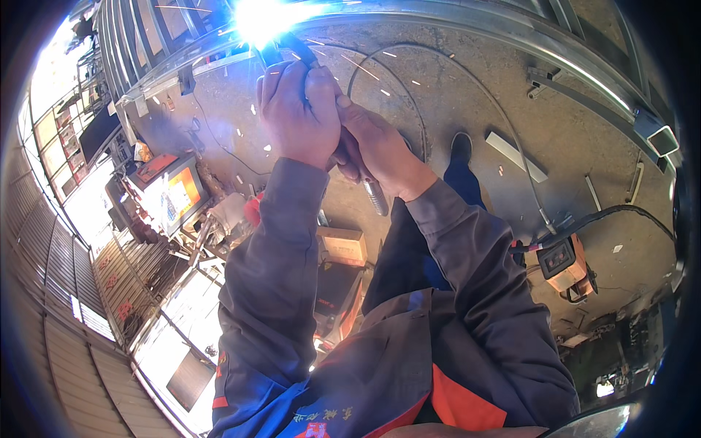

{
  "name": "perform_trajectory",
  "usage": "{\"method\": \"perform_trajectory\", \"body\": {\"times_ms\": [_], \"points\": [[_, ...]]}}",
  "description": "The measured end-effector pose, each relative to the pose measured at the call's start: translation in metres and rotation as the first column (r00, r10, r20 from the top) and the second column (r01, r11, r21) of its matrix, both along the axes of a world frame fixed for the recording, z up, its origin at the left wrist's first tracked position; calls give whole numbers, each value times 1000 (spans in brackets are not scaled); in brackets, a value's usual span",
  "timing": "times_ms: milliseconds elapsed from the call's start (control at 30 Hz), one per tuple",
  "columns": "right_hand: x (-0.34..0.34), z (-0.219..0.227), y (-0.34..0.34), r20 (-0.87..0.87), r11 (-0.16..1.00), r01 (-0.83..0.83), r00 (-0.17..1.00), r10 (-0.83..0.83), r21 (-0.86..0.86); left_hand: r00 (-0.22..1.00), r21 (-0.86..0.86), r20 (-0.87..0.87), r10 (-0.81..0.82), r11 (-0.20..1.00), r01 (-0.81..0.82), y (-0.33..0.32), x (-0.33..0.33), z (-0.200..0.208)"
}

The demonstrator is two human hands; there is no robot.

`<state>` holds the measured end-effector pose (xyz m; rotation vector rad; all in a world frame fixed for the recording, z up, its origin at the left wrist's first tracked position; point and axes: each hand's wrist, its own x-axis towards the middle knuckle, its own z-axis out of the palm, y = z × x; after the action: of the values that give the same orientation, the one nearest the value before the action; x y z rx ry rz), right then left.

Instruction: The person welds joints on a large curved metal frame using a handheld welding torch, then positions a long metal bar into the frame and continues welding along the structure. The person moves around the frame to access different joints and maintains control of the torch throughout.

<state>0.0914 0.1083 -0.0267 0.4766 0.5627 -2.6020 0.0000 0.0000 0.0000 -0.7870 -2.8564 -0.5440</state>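
Note:
A welding torch (375, 198) is gripped in both my hands, its spring-sleeved cable end poking out below them and its dark neck above. My left hand (299, 115) is closed around the front part, close to the arc. Behind it and to the right, my right hand (381, 152) wraps the handle. A blue-white welding arc (263, 22) burns at the torch tip against a metal frame (467, 23) of square tubes and bars. Sparks fly off to the right. Glare hides the nozzle and the weld spot.
A grey cable (488, 82) loops over the concrete floor to the right. An orange machine (564, 267) with a thick black cable stands there. A flat metal strip (515, 156) lies near my foot. An orange box (342, 247) sits below my hands, and a cluttered stand (175, 193) is at left.

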Motion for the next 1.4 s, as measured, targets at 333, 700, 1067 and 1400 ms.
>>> {"method": "perform_trajectory", "body": {"times_ms": [333,700,1067,1400], "points": [[-3,2,1,6,1000,10,1000,-10,2,997,74,-69,-39,996,44,7,-3,2],[-4,2,-2,42,1000,-11,999,11,8,996,49,-86,-34,998,38,1,-4,-5],[-3,4,1,44,1000,-6,999,6,18,993,23,-107,-57,998,60,3,-5,-4],[-2,2,2,20,1000,2,1000,-2,-2,996,37,-77,-47,998,50,9,-4,1]]}}
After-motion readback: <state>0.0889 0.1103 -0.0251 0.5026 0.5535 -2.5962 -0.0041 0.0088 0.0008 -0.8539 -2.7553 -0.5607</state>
